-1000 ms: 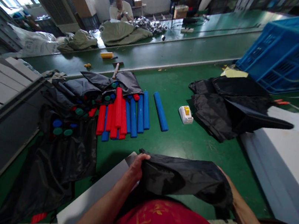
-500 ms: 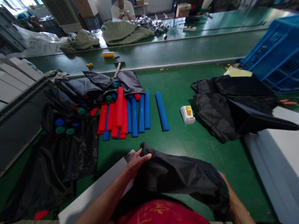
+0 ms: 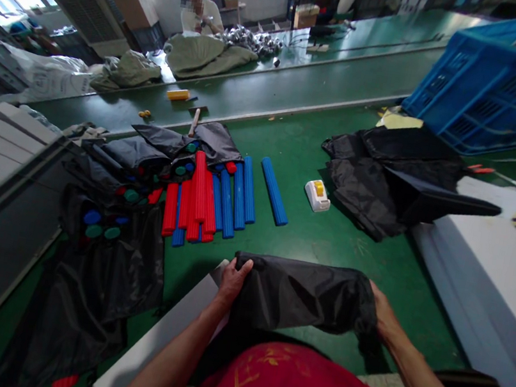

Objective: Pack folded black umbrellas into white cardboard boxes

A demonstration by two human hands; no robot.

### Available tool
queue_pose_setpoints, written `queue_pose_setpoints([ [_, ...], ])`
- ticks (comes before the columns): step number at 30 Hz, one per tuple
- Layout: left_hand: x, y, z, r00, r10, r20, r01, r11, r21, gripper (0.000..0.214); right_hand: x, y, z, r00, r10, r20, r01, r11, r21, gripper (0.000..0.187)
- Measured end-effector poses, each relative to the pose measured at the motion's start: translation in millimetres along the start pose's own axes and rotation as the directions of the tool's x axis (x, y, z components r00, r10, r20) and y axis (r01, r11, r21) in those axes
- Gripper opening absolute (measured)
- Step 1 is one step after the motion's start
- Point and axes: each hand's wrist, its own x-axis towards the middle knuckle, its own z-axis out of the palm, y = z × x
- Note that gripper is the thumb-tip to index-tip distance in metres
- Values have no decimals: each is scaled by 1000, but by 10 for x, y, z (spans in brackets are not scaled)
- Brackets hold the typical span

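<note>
I hold a black fabric bag (image 3: 304, 294) stretched sideways just above the green table (image 3: 328, 243), close to my red shirt. My left hand (image 3: 231, 281) grips its left end, fingers curled over the edge. My right hand (image 3: 382, 312) grips the right end, partly hidden by the cloth. Beyond the bag lie several red and blue ribbed rods (image 3: 211, 196) side by side, with one blue rod (image 3: 274, 191) apart to the right. A grey flat board (image 3: 159, 334) lies under my left forearm.
Black bags holding rods (image 3: 116, 198) lie at the left. A heap of black fabric (image 3: 387, 174) and a small white-and-yellow device (image 3: 317, 195) lie at the right. White slabs (image 3: 492, 280) and a blue crate (image 3: 491, 92) stand further right. Another person (image 3: 196, 3) sits at a far table.
My hands have pulled the black bag flatter and tauter and carried it slightly further over the table. My right hand now shows at its right end.
</note>
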Motion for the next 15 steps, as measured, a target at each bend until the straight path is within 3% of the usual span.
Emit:
queue_pose_setpoints([
  [3, -56, -13, -4, 995, 97, 3, -97, 990, 103, 38, 31, 5, 42, 997, -15, -71, 16, 1000, 12, 42],
  [9, -132, -27, 38, 981, 192, -24, -182, 957, 225, 34, -38, 2, 110, 996, 81, -29, -74, 979, 192, 45],
  [12, -143, -11, 55, 977, 203, -69, -177, 946, 271, 30, -43, -20, 87, 994, 102, 33, -106, 985, 135, 32],
  [15, -146, -4, 56, 973, 210, -90, -174, 936, 305, 29, -27, -43, 85, 996, 77, 48, -74, 996, -57, 30],
])
